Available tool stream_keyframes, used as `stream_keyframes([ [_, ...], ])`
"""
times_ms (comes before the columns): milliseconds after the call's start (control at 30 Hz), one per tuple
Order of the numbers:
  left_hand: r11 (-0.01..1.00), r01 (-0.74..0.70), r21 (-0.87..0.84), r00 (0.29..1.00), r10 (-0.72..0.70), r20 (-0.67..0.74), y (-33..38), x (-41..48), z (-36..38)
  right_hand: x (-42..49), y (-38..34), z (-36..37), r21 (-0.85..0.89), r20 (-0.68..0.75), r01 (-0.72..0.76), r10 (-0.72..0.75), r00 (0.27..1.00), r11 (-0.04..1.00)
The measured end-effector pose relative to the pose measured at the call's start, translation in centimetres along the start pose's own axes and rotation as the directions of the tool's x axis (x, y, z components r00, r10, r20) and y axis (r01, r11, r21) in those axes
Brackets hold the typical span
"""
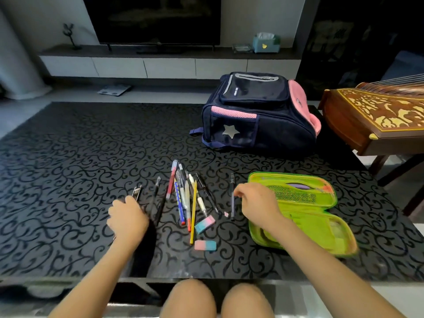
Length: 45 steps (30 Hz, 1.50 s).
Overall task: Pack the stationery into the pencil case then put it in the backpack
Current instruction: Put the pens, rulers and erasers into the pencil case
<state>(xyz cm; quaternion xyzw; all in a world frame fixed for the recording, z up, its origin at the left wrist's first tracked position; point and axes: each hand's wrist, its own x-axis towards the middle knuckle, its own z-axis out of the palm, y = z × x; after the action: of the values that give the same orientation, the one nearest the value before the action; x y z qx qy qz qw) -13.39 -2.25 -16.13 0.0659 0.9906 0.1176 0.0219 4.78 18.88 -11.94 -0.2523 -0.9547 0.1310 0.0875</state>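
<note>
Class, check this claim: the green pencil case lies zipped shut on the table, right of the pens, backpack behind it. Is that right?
No. The head view shows the pencil case lying open, not zipped shut. It does lie on the table, right of the pens, backpack behind it.

Dim room, light grey wall (43,12) behind. Large dark TV (158,17) stood on long dark shelf (59,50), row of white drawers (119,67) beneath. On shelf: thin dark ornament (70,35) at left, teal tissue box (266,43) at right. Pale curtain (16,60) hung far left. Pale floor (27,109) held flat bathroom scale (114,89) under drawers. Black table (68,168) with scroll pattern filled foreground. Carved wooden zither (378,113) sat on stand at right, dark glass-fronted cabinet (344,42) behind it.
</note>
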Motion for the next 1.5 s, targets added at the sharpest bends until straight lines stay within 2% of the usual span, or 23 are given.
stream_keyframes([
  [67, 1.000, 0.018, -0.018, 0.998, -0.016, 0.069, -1.3, 0.6, -0.1, -0.4, -0.9, 0.4, 0.016, 0.015, 0.037, -0.037, 0.999, 0.999],
  [167, 0.997, -0.074, -0.036, 0.993, 0.078, 0.093, -1.8, 1.5, -0.5, -0.8, -1.7, 0.6, 0.011, 0.045, 0.047, -0.048, 0.998, 0.999],
  [267, 0.992, -0.125, -0.013, 0.990, 0.126, 0.064, -1.6, 1.9, -1.5, -1.1, -1.7, 0.4, 0.034, 0.041, 0.026, -0.027, 0.999, 0.999],
  [333, 0.976, -0.170, -0.135, 0.985, 0.170, -0.017, -0.2, 1.6, -2.5, -1.2, -1.5, 0.3, 0.091, 0.024, -0.013, 0.011, 1.000, 0.996],
  [367, 0.949, -0.210, -0.235, 0.978, 0.201, -0.059, 1.2, 1.1, -3.0, -1.3, -1.4, 0.2, 0.143, 0.017, -0.039, 0.037, 0.999, 0.989],
  [433, 0.824, -0.261, -0.503, 0.957, 0.290, -0.022, 4.7, -0.9, -3.9, -1.1, -1.3, 0.0, 0.362, 0.012, -0.115, 0.118, 0.993, 0.925],
  [500, 0.632, -0.204, -0.747, 0.897, 0.427, 0.116, 8.6, -3.7, -4.1, -0.6, -1.1, -0.3, 0.633, 0.027, -0.185, 0.217, 0.976, 0.751],
  [567, 0.554, -0.232, -0.800, 0.821, 0.553, 0.145, 11.9, -6.2, -3.7, -0.1, -0.6, -0.9, 0.769, 0.018, -0.192, 0.280, 0.960, 0.610],
  [700, 0.468, -0.286, -0.836, 0.765, 0.637, 0.095, 17.1, -8.4, -1.8, 0.2, 2.5, -2.5, 0.823, -0.037, -0.187, 0.378, 0.925, 0.536],
  [767, 0.475, -0.344, -0.810, 0.740, 0.668, 0.078, 18.6, -8.4, -1.0, 0.3, 4.9, -3.5, 0.813, -0.076, -0.180, 0.408, 0.910, 0.554],
  [833, 0.507, -0.464, -0.726, 0.706, 0.707, 0.042, 19.9, -8.1, 0.0, 0.9, 7.5, -4.7, 0.811, -0.162, -0.154, 0.470, 0.867, 0.564],
  [900, 0.528, -0.647, -0.551, 0.633, 0.774, -0.002, 21.0, -7.6, 1.2, 1.6, 9.8, -5.7, 0.817, -0.232, -0.126, 0.521, 0.821, 0.562],
  [967, 0.515, -0.807, -0.289, 0.528, 0.848, 0.036, 21.9, -7.1, 2.5, 2.3, 11.2, -6.2, 0.825, -0.244, -0.124, 0.546, 0.802, 0.551],
  [1033, 0.456, -0.883, -0.110, 0.447, 0.889, 0.096, 22.7, -7.2, 3.3, 2.8, 12.1, -6.0, 0.830, -0.207, -0.159, 0.561, 0.802, 0.535],
  [1067, 0.441, -0.895, -0.068, 0.433, 0.894, 0.113, 23.2, -7.5, 3.6, 3.1, 12.5, -5.8, 0.832, -0.178, -0.181, 0.562, 0.808, 0.524],
  [1200, 0.462, -0.887, 0.019, 0.461, 0.882, 0.098, 24.5, -8.1, 4.3, 3.5, 13.1, -4.6, 0.818, -0.115, -0.222, 0.528, 0.841, 0.531],
  [1267, 0.489, -0.871, 0.041, 0.490, 0.865, 0.102, 24.9, -8.3, 4.4, 3.7, 13.2, -4.2, 0.794, -0.129, -0.213, 0.501, 0.856, 0.569],
  [1333, 0.516, -0.856, 0.021, 0.515, 0.849, 0.116, 25.2, -8.4, 4.3, 4.1, 13.4, -4.1, 0.733, -0.178, -0.195, 0.461, 0.870, 0.651],
  [1400, 0.507, -0.862, 0.004, 0.505, 0.858, 0.094, 25.3, -8.3, 4.2, 4.6, 14.1, -4.3, 0.524, -0.186, -0.210, 0.352, 0.917, 0.826],
  [1467, 0.498, -0.866, -0.045, 0.498, 0.867, 0.027, 25.2, -8.1, 4.2, 4.8, 14.3, -4.8, 0.232, 0.002, -0.214, 0.220, 0.976, 0.949],
  [1500, 0.494, -0.867, -0.068, 0.496, 0.868, -0.014, 25.0, -8.2, 4.1, 4.8, 14.2, -5.0, 0.092, 0.123, -0.205, 0.193, 0.973, 0.974],
])
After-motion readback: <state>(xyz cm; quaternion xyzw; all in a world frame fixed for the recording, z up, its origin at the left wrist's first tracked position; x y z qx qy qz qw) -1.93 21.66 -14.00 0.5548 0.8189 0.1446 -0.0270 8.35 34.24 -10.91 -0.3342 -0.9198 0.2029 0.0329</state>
